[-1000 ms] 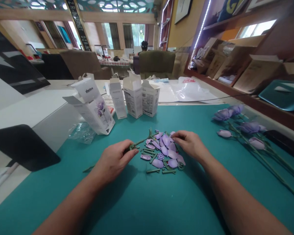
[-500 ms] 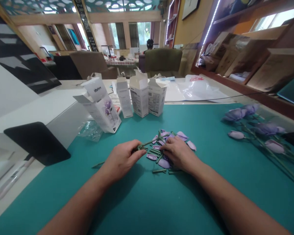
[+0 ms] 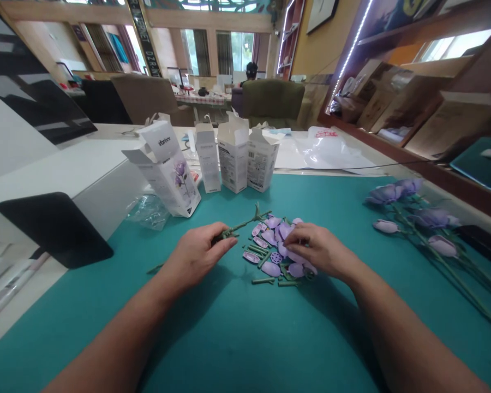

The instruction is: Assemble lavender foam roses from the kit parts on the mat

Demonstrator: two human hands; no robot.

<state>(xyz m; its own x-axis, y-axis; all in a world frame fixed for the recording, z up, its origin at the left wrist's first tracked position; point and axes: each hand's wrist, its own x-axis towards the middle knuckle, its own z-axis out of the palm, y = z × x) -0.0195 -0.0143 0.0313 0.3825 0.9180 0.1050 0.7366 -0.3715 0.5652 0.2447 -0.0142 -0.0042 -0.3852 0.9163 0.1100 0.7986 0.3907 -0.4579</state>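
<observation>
My left hand (image 3: 202, 248) is closed round a green branched stem (image 3: 245, 222), whose forked tip points up and right over the pile. My right hand (image 3: 321, 248) is at the right side of the loose pieces, fingers bent and pinched at a purple petal (image 3: 285, 230). Between and below the hands lie several purple petals, small pink-lilac parts (image 3: 251, 257), a round purple piece (image 3: 275, 257) and short green stem pieces (image 3: 263, 281). Another thin green piece (image 3: 155, 268) lies left, beside my left wrist.
Opened white boxes (image 3: 233, 158) stand at the mat's back edge, with clear plastic (image 3: 148, 212) beside them. A black tablet (image 3: 57, 229) leans at left. Purple flowers (image 3: 387, 194) with long stems lie at right. A person (image 3: 251, 71) sits in the background.
My right hand has lifted slightly and moved right, uncovering more petals and the round piece. My left hand still holds the stem, now a little further left. The view has shifted slightly.
</observation>
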